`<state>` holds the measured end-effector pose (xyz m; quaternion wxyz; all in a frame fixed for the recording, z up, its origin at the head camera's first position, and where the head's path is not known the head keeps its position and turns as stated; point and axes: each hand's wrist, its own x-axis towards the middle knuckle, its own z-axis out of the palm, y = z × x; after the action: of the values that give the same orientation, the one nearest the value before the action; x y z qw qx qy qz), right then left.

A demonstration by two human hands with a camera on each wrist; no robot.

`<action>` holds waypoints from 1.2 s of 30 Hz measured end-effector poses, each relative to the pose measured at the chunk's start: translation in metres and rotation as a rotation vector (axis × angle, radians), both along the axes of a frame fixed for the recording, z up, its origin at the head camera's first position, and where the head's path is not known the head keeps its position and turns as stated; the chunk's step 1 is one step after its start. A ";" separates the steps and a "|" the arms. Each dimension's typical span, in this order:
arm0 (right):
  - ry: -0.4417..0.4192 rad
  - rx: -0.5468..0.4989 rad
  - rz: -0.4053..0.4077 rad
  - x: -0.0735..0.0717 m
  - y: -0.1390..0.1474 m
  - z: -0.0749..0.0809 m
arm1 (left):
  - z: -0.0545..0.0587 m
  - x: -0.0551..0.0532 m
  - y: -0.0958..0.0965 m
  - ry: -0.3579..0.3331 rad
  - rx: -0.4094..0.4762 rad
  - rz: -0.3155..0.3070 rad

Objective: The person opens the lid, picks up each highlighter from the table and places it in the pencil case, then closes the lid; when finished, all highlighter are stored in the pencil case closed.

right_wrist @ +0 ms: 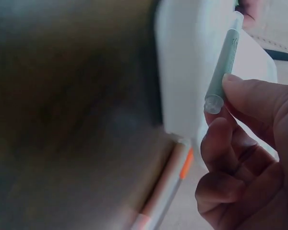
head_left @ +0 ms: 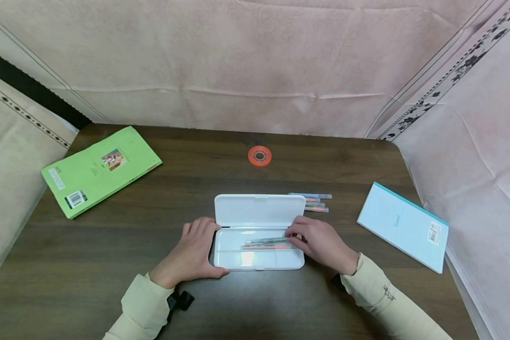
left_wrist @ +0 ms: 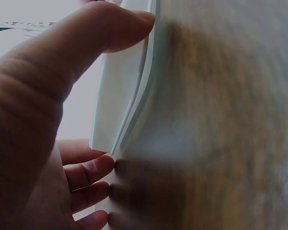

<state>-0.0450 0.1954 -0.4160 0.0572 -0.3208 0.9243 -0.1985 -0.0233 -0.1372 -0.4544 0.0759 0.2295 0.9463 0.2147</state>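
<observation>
A white pencil case (head_left: 259,262) lies with its lid up on the table. My left hand (head_left: 195,249) holds its left end, thumb on the front wall and fingers around the side, as the left wrist view shows. Between thumb and fingers my right hand (head_left: 318,239) pinches a green pen (right_wrist: 224,67) near one end, over the right part of the case. In the head view the green pen slants low over the tray; whether it touches the bottom I cannot tell. A pink-orange pen (head_left: 259,247) lies in the case just in front of it.
Behind the lid, several pens (head_left: 318,209) lie on the table (head_left: 174,189), partly hidden. An orange ring-shaped roll (head_left: 259,156) is at the back. A green book (head_left: 93,174) lies to the left, a light blue notebook (head_left: 403,229) to the right.
</observation>
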 end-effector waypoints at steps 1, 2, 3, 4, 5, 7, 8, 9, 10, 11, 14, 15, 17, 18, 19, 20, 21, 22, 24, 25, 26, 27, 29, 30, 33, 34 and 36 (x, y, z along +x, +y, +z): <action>0.000 -0.001 0.004 0.000 -0.001 -0.002 | 0.000 0.000 0.000 0.001 0.001 0.000; 0.001 -0.001 0.007 0.001 -0.001 -0.004 | 0.000 0.000 0.000 0.002 0.003 -0.001; 0.003 -0.001 0.008 0.001 -0.002 -0.005 | 0.000 0.000 0.000 0.004 0.002 -0.001; 0.004 0.000 0.007 0.002 -0.002 -0.007 | 0.000 0.000 0.000 0.006 0.003 -0.002; 0.005 0.000 0.005 0.002 -0.003 -0.008 | -0.001 0.000 0.000 0.008 0.003 -0.003; 0.011 0.000 0.004 0.002 -0.003 -0.009 | -0.001 0.000 0.000 0.011 0.004 -0.004; 0.016 -0.002 0.003 0.003 -0.003 -0.010 | -0.001 0.000 -0.001 0.012 0.004 -0.004; 0.021 -0.003 0.003 0.003 -0.003 -0.010 | -0.001 0.000 -0.001 0.012 0.004 -0.005; 0.026 -0.005 0.003 0.003 -0.004 -0.011 | -0.001 0.000 -0.001 0.012 0.005 -0.005; 0.032 -0.007 0.004 0.004 -0.004 -0.011 | -0.002 0.000 -0.001 0.011 0.006 -0.006; 0.047 -0.010 0.005 0.005 -0.004 -0.012 | -0.002 -0.001 -0.001 0.011 0.007 -0.008; 0.049 -0.009 0.003 0.005 -0.004 -0.012 | -0.002 0.000 -0.001 0.012 0.007 -0.008; 0.052 -0.007 0.001 0.005 -0.004 -0.012 | -0.002 0.000 -0.001 0.012 0.008 -0.009; 0.053 -0.010 0.001 0.005 -0.004 -0.012 | -0.002 0.000 -0.001 0.012 0.008 -0.009; 0.050 -0.014 0.001 0.005 -0.004 -0.012 | -0.002 0.000 -0.001 0.012 0.008 -0.010; 0.046 -0.019 -0.001 0.005 -0.003 -0.011 | -0.002 0.000 -0.001 0.012 0.008 -0.010; 0.041 -0.025 -0.004 0.005 -0.003 -0.009 | -0.001 0.000 -0.001 0.013 0.009 -0.010; 0.039 -0.032 -0.007 0.004 -0.002 -0.007 | -0.001 0.000 -0.001 0.013 0.010 -0.011; 0.045 -0.058 -0.019 0.002 0.002 -0.001 | -0.001 0.000 -0.001 0.013 0.012 -0.011; 0.053 -0.071 -0.031 0.000 0.005 0.004 | -0.002 0.000 0.000 0.015 0.014 -0.012; 0.062 -0.085 -0.046 -0.002 0.008 0.008 | -0.002 0.000 0.000 0.016 0.016 -0.012; 0.077 -0.099 -0.063 -0.005 0.012 0.012 | -0.002 0.000 0.000 0.017 0.019 -0.013; 0.110 -0.134 -0.099 -0.012 0.021 0.020 | -0.002 0.000 0.000 0.023 0.022 -0.014; 0.127 -0.146 -0.120 -0.016 0.027 0.022 | -0.002 0.000 0.000 0.029 0.022 -0.014; 0.151 -0.162 -0.184 -0.030 0.045 0.027 | -0.001 0.000 -0.001 0.041 0.019 -0.013; 0.156 -0.161 -0.204 -0.035 0.051 0.027 | -0.001 0.000 -0.001 0.043 0.016 -0.012; 0.152 -0.141 -0.247 -0.045 0.062 0.024 | -0.001 0.000 -0.001 0.045 0.013 -0.013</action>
<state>-0.0902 0.2570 -0.3916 -0.0603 -0.2219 0.9422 -0.2439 -0.0230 -0.1378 -0.4551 0.0542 0.2408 0.9449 0.2152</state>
